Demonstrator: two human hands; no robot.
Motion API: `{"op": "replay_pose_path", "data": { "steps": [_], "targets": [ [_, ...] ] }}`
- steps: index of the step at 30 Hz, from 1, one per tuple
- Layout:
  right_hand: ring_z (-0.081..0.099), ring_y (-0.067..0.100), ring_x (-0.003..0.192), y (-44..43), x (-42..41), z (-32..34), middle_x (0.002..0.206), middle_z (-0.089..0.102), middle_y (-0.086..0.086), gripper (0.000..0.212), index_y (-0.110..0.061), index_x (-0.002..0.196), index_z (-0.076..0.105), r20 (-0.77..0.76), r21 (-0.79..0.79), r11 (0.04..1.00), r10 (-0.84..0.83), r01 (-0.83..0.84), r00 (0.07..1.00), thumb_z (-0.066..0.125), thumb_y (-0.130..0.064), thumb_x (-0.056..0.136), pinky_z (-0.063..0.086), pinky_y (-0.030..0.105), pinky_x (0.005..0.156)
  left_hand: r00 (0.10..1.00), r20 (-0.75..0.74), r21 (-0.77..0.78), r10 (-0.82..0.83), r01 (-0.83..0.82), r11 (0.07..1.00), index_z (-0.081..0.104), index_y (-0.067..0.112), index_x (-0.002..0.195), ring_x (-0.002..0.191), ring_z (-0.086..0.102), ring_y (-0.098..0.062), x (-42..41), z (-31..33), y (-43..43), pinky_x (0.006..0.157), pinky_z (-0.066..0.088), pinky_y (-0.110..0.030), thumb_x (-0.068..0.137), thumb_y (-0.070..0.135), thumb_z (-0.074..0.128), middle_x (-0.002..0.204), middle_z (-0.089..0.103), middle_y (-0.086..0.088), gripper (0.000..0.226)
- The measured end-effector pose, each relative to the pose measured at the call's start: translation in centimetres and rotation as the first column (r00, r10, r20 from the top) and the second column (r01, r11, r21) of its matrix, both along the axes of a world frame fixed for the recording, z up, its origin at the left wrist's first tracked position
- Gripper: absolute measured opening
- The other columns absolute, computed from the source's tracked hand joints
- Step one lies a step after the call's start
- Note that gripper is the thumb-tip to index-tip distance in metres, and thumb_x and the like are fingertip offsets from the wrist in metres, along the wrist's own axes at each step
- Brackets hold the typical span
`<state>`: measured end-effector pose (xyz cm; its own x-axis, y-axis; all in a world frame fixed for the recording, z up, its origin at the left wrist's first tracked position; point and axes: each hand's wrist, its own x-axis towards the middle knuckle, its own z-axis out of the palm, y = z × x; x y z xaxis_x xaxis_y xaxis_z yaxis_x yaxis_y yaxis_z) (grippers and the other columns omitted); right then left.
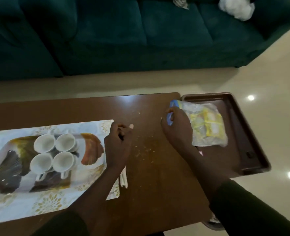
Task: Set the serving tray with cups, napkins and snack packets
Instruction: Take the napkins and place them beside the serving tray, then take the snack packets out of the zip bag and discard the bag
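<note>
Several white cups [54,155] stand upright and close together on a patterned serving tray [9,167] at the table's left. My left hand [117,147] hovers at that tray's right edge, fingers curled, with nothing visible in it. My right hand [175,127] grips the blue top edge of a clear zip bag [207,126] that holds yellow snack packets. The bag lies partly in a dark brown tray [239,133] that overhangs the table's right end.
A white placemat with gold flowers [47,201] lies under the patterned tray. Crumbs are scattered over the brown table [149,184] between my hands. White strips [123,180] lie under my left wrist. A green sofa [123,34] stands beyond the table.
</note>
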<state>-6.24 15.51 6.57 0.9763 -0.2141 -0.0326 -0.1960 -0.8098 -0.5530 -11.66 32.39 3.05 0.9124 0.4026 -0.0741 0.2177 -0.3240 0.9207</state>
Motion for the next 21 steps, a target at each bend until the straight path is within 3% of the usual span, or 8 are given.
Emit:
{"op": "replay_pose_path", "data": {
  "steps": [3,6,9,11,15,17,21],
  "targets": [
    [0.052,0.026,0.104,-3.0,1.1,-0.2,0.111,0.058,0.006,0.043,-0.016,0.116,0.055,0.006,-0.157,0.988,0.001,0.0,1.0,0.064,-0.033,0.078,0.044,0.038,0.084,0.998,0.014,-0.014,-0.056,0.056,0.998,0.057,0.02,0.099,0.063,0.058,0.001,2.1,0.6,-3.5,0.052,0.042,-0.009,0.092,0.026,0.065,0.073,0.062,0.004,0.013],
    [0.05,0.028,0.108,-5.4,1.3,-1.0,0.114,0.055,0.006,0.047,-0.017,0.119,0.052,-0.026,-0.185,0.982,-0.031,0.025,0.999,0.064,-0.037,0.078,0.04,0.038,0.087,0.986,-0.103,-0.155,-0.127,0.111,0.982,0.053,0.022,0.114,0.072,0.058,0.001,3.9,0.5,-7.2,0.064,0.051,-0.011,0.087,0.032,0.07,0.079,0.057,0.011,0.033],
    [0.049,0.028,0.112,-7.7,1.3,-2.2,0.118,0.054,0.005,0.05,-0.018,0.12,0.05,-0.066,-0.171,0.984,-0.068,0.056,0.995,0.063,-0.042,0.078,0.04,0.04,0.088,0.918,-0.337,-0.381,-0.211,0.072,0.922,0.041,0.022,0.138,0.092,0.06,-0.013,5.4,-0.6,-10.3,0.088,0.058,-0.046,0.088,0.033,0.069,0.1,0.059,0.005,0.059],
    [0.048,0.029,0.115,-8.8,1.4,-3.1,0.121,0.052,0.005,0.054,-0.018,0.122,0.047,-0.101,-0.166,0.984,-0.076,0.058,0.992,0.063,-0.046,0.078,0.039,0.042,0.09,0.877,-0.422,-0.435,-0.23,0.027,0.9,0.035,0.024,0.144,0.108,0.059,-0.022,6.0,-1.4,-11.8,0.095,0.054,-0.051,0.089,0.034,0.068,0.123,0.058,-0.006,0.066],
    [0.046,0.03,0.119,-10.2,2.2,-4.6,0.126,0.05,0.006,0.063,-0.018,0.126,0.044,-0.166,-0.157,0.987,-0.054,0.028,0.985,0.06,-0.056,0.078,0.039,0.046,0.093,0.802,-0.547,-0.486,-0.239,-0.072,0.871,0.028,0.027,0.149,0.12,0.055,-0.03,7.0,-2.8,-13.7,0.084,0.056,-0.041,0.094,0.027,0.061,0.144,0.048,-0.014,0.064],
    [0.045,0.03,0.12,-10.4,2.7,-5.2,0.128,0.049,0.007,0.068,-0.018,0.127,0.043,-0.186,-0.155,0.988,-0.026,-0.003,0.982,0.059,-0.06,0.077,0.04,0.048,0.093,0.775,-0.584,-0.485,-0.24,-0.097,0.869,0.027,0.028,0.15,0.112,0.058,-0.029,7.6,-3.5,-14.6,0.074,0.054,-0.037,0.098,0.015,0.053,0.144,0.048,-0.015,0.06],
    [0.047,0.031,0.118,-10.4,3.3,-5.7,0.127,0.049,0.009,0.069,-0.014,0.128,0.042,-0.23,-0.17,0.983,0.029,-0.069,0.973,0.063,-0.055,0.076,0.042,0.048,0.09,0.748,-0.604,-0.535,-0.275,-0.124,0.836,0.029,0.021,0.15,0.102,0.062,-0.028,8.5,-4.2,-16.0,0.073,0.054,-0.039,0.097,-0.004,0.042,0.141,0.052,-0.016,0.06]
  ]
}}
